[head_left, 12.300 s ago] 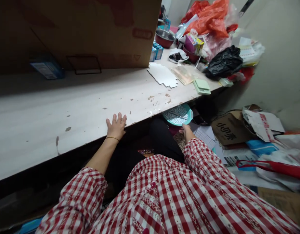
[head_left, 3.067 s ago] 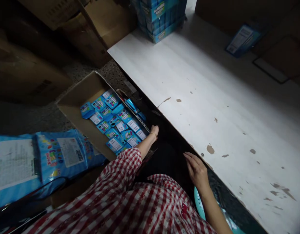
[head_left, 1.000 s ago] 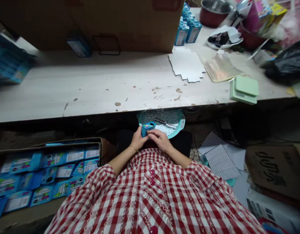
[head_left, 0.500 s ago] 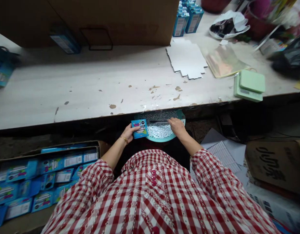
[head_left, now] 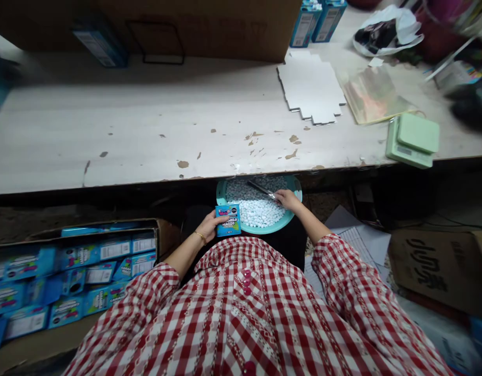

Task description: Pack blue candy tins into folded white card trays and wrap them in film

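My left hand (head_left: pixel 207 228) is shut on a small blue Caramelo Macizo candy box (head_left: pixel 227 220), which it holds upright over the near-left rim of a teal round basin (head_left: pixel 279 226). The basin rests on my dark lap, filled with small white candies (head_left: pixel 254 205). My right hand (head_left: pixel 288 199) lies at the basin's right side, gripping the end of a narrow metal scoop (head_left: pixel 260 189), whose blade lies on the candies.
A chipped white table (head_left: pixel 127 130) runs just beyond the basin, bearing flat white card blanks (head_left: pixel 311 89), a green scale (head_left: pixel 413 141) and blue boxes (head_left: pixel 315 26). To my left stands a cardboard carton (head_left: pixel 156 245) of blue packets; to my right, papers and a carton (head_left: pixel 432 271).
The candy box has dropped lower and nearer to me in my left hand. My right hand has moved right to the basin's edge, and more of the candies and scoop show.
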A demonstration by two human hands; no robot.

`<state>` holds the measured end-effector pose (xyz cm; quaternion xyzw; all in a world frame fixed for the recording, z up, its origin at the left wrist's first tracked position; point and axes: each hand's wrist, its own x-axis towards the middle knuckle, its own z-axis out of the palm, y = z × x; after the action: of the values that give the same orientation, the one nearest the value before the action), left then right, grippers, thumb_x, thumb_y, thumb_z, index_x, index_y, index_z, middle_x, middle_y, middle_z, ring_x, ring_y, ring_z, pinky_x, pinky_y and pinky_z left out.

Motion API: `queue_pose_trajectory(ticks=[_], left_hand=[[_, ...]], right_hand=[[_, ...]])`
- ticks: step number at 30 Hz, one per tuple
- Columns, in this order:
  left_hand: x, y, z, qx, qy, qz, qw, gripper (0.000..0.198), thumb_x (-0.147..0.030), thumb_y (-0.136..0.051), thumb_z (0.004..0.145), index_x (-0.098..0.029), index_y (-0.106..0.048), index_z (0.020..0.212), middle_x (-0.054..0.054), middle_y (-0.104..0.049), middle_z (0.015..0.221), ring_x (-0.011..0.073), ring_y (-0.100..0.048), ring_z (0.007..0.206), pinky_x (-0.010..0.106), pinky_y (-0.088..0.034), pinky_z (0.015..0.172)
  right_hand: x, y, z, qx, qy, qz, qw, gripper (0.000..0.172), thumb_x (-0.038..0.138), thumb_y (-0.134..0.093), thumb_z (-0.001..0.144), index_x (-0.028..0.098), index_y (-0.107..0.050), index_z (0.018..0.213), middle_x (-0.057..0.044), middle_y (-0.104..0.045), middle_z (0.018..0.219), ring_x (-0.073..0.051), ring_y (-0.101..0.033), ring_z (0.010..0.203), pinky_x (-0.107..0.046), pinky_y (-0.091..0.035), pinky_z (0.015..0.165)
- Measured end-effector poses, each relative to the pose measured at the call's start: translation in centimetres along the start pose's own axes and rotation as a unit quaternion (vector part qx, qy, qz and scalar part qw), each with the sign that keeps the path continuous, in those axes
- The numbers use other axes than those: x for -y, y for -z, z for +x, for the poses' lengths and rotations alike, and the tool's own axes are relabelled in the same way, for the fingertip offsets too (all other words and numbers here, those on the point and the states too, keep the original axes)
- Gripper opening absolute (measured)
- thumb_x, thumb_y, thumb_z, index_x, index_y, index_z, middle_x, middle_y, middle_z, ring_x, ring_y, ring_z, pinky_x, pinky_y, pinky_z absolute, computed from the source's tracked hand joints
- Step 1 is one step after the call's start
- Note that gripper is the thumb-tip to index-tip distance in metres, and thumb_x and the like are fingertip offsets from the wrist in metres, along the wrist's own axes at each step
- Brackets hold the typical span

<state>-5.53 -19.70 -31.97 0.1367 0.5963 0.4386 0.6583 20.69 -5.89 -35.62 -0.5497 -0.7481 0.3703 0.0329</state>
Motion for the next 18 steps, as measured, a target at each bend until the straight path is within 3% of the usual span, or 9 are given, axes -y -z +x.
queue_pose_trajectory(ticks=[3,5,9,11,18], left_hand=[[-0.3,-0.1,-0.6,-0.004,-0.027,0.034,0.999,0.053,-0.022,-0.081,0.048,-0.016,-0.058,0.095,0.005,-0.068,0.087,0.0205,-0.065,0.078,0.043,-0.052,0.080],[-0.7,-0.2,-1.2,-0.012,-0.087,0.091,0.992,0.054,-0.025,-0.080,0.049,-0.017,-0.058,0.097,0.005,-0.067,0.092,0.0215,-0.064,0.085,0.043,-0.050,0.085],[-2.0,-0.5,-1.6,-0.037,-0.236,0.246,0.939,0.050,-0.027,-0.081,0.048,-0.017,-0.063,0.094,0.005,-0.064,0.099,0.0230,-0.058,0.100,0.037,-0.042,0.097],[-2.6,-0.6,-1.0,-0.018,-0.251,0.262,0.932,0.049,-0.028,-0.080,0.050,-0.018,-0.063,0.095,0.004,-0.065,0.096,0.0221,-0.059,0.096,0.036,-0.043,0.096],[-2.5,-0.5,1.5,-0.002,-0.169,0.073,0.983,0.059,-0.029,-0.082,0.049,-0.016,-0.057,0.100,0.004,-0.067,0.092,0.0207,-0.063,0.087,0.043,-0.047,0.089]], right_hand=[[-0.3,1.9,-2.0,-0.021,-0.002,-0.041,0.999,0.024,0.021,-0.041,0.085,0.017,-0.064,0.093,-0.006,-0.069,0.082,-0.014,-0.061,0.074,-0.020,-0.040,0.065],[-0.8,3.5,-3.8,-0.042,-0.004,-0.129,0.991,0.025,0.017,-0.041,0.085,0.018,-0.063,0.095,-0.009,-0.068,0.091,-0.017,-0.061,0.082,-0.022,-0.040,0.067],[-0.9,5.1,-5.7,-0.041,-0.011,-0.302,0.952,0.031,0.008,-0.035,0.084,0.016,-0.060,0.100,-0.013,-0.065,0.100,-0.020,-0.061,0.090,-0.025,-0.041,0.070],[-0.1,4.2,-5.0,-0.024,-0.021,-0.305,0.952,0.032,0.007,-0.034,0.084,0.013,-0.060,0.103,-0.014,-0.065,0.102,-0.021,-0.061,0.093,-0.026,-0.043,0.072],[2.6,-1.3,1.1,-0.008,-0.035,-0.239,0.970,0.039,0.010,-0.041,0.082,0.017,-0.061,0.114,-0.013,-0.068,0.101,-0.018,-0.062,0.096,-0.023,-0.042,0.080]])
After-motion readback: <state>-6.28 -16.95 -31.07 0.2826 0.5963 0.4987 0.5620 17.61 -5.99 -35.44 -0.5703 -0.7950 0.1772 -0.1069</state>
